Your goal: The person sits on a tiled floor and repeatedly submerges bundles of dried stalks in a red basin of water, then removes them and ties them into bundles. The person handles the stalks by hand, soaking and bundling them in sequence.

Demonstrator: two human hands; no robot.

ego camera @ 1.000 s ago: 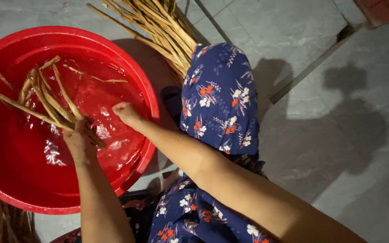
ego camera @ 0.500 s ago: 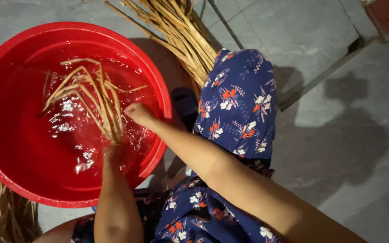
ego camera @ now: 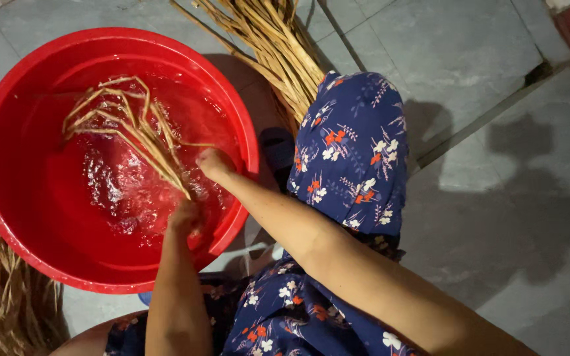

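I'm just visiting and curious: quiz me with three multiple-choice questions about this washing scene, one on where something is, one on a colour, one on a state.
1. Where does the dry bundle of straw-like stalks lie?
A. inside the basin
B. on the floor beyond the basin
C. on the person's lap

2. What colour is the basin?
A. blue
B. green
C. red

3. How is the water in the basin?
A. churned and splashing
B. still
C. frozen

Answers: 1 B, the stalks rest on grey tiles past the rim. 2 C, its rim and walls are bright red. 3 A, ripples and foam show where the left hand and right hand hold the wet strands.
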